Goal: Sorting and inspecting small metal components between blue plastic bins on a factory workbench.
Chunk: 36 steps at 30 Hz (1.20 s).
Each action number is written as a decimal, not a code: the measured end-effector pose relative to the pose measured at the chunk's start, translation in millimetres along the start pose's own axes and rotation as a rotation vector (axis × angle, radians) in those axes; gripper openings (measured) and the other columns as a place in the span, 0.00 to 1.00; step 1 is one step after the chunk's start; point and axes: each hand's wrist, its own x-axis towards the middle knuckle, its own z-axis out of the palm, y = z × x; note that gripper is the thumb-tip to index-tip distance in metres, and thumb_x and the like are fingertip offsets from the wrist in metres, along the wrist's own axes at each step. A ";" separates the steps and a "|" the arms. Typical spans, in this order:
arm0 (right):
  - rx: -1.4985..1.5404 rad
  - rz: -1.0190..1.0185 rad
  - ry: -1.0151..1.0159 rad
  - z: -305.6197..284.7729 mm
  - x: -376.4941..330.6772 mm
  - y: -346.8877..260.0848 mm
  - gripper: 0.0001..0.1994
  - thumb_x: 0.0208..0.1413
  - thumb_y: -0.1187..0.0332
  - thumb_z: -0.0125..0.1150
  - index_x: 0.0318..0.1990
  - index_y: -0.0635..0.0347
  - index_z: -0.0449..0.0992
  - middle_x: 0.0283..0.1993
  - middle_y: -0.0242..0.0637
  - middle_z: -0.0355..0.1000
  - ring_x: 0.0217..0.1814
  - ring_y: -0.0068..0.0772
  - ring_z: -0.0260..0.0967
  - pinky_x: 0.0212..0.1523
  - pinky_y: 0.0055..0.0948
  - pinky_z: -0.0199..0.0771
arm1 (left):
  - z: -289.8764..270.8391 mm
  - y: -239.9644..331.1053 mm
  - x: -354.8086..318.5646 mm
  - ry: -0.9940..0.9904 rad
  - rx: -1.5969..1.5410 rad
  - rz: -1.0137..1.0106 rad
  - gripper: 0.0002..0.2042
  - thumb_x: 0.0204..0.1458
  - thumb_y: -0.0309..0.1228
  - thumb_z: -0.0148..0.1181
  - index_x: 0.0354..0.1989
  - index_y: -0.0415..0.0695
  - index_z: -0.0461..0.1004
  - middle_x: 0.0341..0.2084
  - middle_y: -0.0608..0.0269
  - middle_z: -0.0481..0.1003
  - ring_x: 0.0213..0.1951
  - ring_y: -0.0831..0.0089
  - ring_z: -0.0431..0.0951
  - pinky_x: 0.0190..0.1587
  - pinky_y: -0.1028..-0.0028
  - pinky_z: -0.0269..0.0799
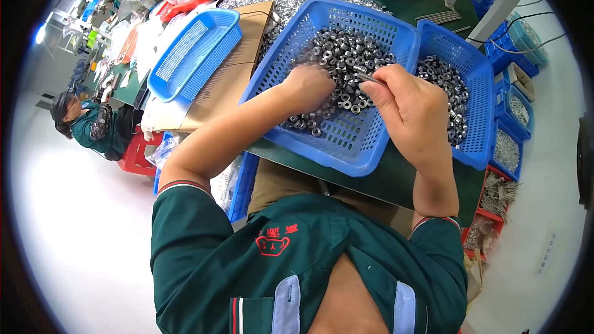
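Observation:
A blue perforated plastic basket (378, 148) stands in front of me with a heap of small metal rings (352, 55), which look like nuts or collars. My left hand (309, 88) is over the left side of the heap, its fingers smeared by motion, so I cannot make out whether it grips anything. Above the right part of the same basket, my right hand (411, 108) is closed, thumb against the fingers, on a thin metal rod (369, 77). The rod's tip points left over the rings; whether a ring sits on it is unclear.
A second blue basket (479, 139) with similar rings adjoins on the right. Left lies an empty blue basket (197, 55) on cardboard (232, 77). Behind are loose shiny parts (284, 7) and several thin rods (440, 17). A seated co-worker (96, 124) is far left.

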 end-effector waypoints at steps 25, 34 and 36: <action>-0.278 -0.097 -0.080 24.8 0.4 20.2 0.06 0.49 0.69 0.61 0.25 0.56 0.69 0.21 0.36 0.68 0.24 0.40 0.70 0.23 0.37 0.67 | -36.9 9.4 -9.4 0.113 -2.171 -0.116 0.11 0.55 0.31 0.61 0.40 0.37 0.70 0.30 0.58 0.76 0.32 0.74 0.76 0.36 0.77 0.72; -0.045 0.170 -0.081 38.6 -1.8 24.9 0.09 0.54 0.65 0.60 0.26 0.57 0.71 0.20 0.40 0.70 0.21 0.45 0.69 0.21 0.41 0.65 | -33.9 6.6 -8.3 0.217 -2.067 -0.175 0.10 0.54 0.30 0.61 0.40 0.36 0.74 0.29 0.59 0.78 0.29 0.75 0.77 0.32 0.76 0.74; 0.046 0.289 -0.107 42.4 -2.3 30.8 0.13 0.56 0.62 0.58 0.24 0.58 0.72 0.18 0.43 0.69 0.21 0.47 0.69 0.21 0.41 0.64 | -34.2 4.8 -6.6 0.263 -1.972 -0.157 0.11 0.54 0.30 0.62 0.40 0.35 0.74 0.29 0.60 0.78 0.29 0.76 0.77 0.33 0.77 0.74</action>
